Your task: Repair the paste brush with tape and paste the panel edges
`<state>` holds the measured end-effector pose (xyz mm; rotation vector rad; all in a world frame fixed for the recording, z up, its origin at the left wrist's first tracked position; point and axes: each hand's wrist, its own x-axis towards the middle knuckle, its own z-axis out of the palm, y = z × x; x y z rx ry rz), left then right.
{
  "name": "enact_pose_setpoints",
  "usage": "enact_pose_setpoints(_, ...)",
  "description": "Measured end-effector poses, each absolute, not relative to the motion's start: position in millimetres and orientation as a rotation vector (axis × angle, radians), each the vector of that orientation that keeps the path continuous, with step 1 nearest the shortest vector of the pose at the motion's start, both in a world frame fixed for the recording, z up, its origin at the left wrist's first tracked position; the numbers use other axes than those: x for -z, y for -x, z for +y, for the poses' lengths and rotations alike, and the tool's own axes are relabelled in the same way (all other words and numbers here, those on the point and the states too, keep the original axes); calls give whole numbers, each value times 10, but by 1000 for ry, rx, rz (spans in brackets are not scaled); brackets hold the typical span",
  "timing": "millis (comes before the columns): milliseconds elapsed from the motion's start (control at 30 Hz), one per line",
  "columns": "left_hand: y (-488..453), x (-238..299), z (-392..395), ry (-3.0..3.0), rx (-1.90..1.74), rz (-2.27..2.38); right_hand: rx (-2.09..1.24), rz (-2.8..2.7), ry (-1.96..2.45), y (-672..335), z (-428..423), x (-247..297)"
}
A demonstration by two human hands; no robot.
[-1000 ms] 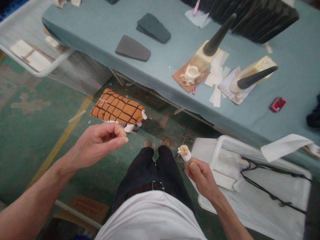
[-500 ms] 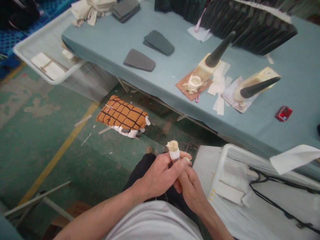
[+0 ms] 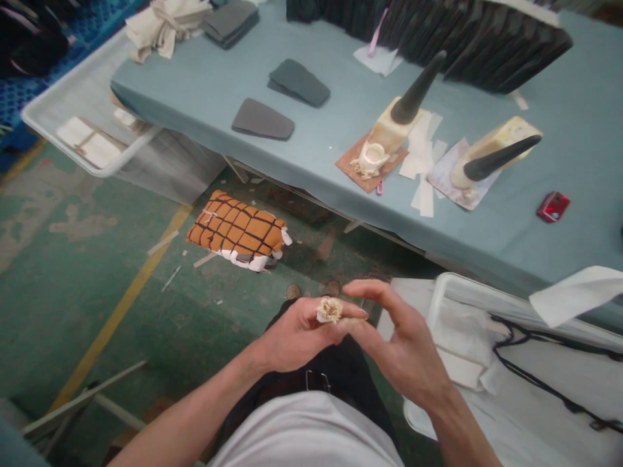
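Observation:
My left hand (image 3: 294, 334) is closed around a glue-crusted brush (image 3: 329, 310), whose stiff, cream bristle end points up toward me. The rest of the brush is hidden by my fingers. Close against the left fingertips is my right hand (image 3: 409, 347), with its thumb and fingers spread apart and nothing visible between them. Both hands are in front of my waist, short of the table.
Across the blue-green table (image 3: 189, 91) stand two cream containers with dark tapered parts, the left one (image 3: 382, 136) on a brown board. Dark grey pieces (image 3: 263, 119), a red device (image 3: 553, 207) and a black stack (image 3: 477, 48) lie there too. A white bin (image 3: 440, 305) stands right; an orange checked cushion (image 3: 238, 224) lies on the floor.
My right hand has loosened from around the brush and opened out to the right. The brush has tipped so its bristle end faces me. The view has shifted slightly.

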<state>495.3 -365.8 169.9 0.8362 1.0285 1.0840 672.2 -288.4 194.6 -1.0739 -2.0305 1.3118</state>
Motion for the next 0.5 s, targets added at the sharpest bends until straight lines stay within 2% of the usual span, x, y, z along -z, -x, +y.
enact_pose_setpoints(167, -4931, -1669, -3629, -977, -1059, 970, -1418, -2048, 754, -6501, -2902, -1953)
enact_pose_setpoints(500, -4936, -1676, -3548, -1172, -1128, 980, -1621, -1916, 758, -6533, -2907, -1786)
